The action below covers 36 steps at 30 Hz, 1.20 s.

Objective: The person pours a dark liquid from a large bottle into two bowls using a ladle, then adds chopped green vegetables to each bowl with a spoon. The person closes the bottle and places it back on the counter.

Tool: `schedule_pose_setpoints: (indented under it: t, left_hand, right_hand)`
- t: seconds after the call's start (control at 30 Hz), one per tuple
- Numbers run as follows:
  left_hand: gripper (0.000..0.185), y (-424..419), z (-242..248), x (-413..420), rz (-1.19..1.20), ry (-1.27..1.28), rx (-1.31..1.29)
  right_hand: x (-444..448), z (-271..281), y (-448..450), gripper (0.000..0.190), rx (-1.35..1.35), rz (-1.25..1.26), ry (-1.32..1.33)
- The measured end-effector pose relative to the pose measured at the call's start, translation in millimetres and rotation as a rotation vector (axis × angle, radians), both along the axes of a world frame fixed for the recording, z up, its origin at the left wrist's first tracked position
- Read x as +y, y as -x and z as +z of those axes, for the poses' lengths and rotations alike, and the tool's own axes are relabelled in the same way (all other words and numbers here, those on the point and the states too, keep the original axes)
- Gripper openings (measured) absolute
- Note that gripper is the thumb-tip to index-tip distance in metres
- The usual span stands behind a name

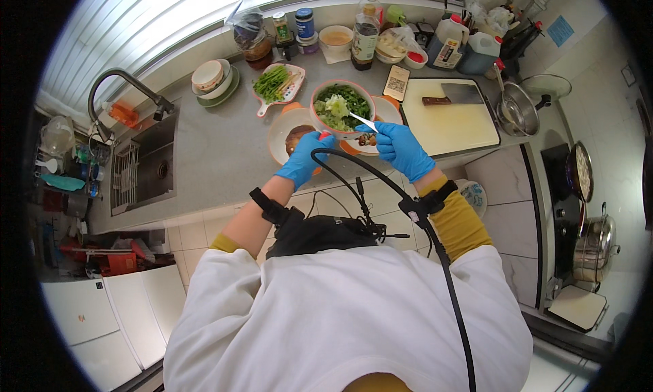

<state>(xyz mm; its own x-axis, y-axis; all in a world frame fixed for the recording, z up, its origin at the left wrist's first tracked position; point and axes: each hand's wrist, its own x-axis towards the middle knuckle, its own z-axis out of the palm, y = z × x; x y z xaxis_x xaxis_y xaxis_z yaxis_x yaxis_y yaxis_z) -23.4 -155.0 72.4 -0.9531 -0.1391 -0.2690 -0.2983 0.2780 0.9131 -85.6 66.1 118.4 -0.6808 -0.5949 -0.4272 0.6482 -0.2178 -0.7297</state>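
In the head view, my left hand [305, 156], in a blue glove, grips a white bowl [368, 87] with a pink rim by its near-left side, where a red handle end shows. Dark chopped greens and paler chopped vegetable [326, 120] fill the bowl. My right hand [400, 150], gloved too, holds a white spoon [363, 120] whose head is in a pale, mashed-looking heap [336, 105]. Under the bowl, a white dish [278, 132] with orange handles carries a brown mass [300, 136]. A second orange-handled dish [390, 106] with dark bits is partly hidden.
A cleaver [456, 94] lies on the cutting board [444, 127] at right, beside a phone [396, 83]. Green stalks [273, 83] fill a handled plate further left. Bottles [365, 40] line the back. The sink [158, 157] is left; a steel pot [518, 114] stands right.
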Motion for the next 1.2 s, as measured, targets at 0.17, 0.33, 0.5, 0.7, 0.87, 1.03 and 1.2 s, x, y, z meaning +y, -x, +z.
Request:
schedule_pose_setpoints:
  t: [0.17, 0.33, 0.5, 0.7, 0.87, 1.03, 1.2]
  left_hand:
    - [0.030, 4, -5, -5, 0.023, 0.037, 0.000]
    - [0.030, 4, -10, -13, 0.071, -0.155, -0.108]
    - [0.028, 0, -9, -22, 0.083, -0.243, -0.073]
    - [0.037, -8, 3, -35, 0.149, -0.175, -0.087]
    - [0.038, -17, 14, -39, 0.160, -0.186, -0.103]
    - [0.035, -16, 14, -39, 0.144, -0.197, -0.087]
    - [0.033, -14, 13, -36, 0.128, -0.220, -0.083]
  right_hand:
    - [7, 15, 2, 0.022, -0.005, -0.031, 0.036]
    - [18, 16, 12, 0.026, 0.008, -0.067, 0.063]
    - [33, 15, 22, 0.028, -0.019, -0.093, 0.081]
    - [58, 11, 19, 0.032, 0.056, -0.117, 0.002]
    - [60, -14, 10, 0.031, 0.258, -0.191, -0.294]
    - [58, -42, 9, 0.029, 0.581, -0.212, -0.659]
    - [62, -51, 11, 0.028, 0.615, -0.215, -0.670]
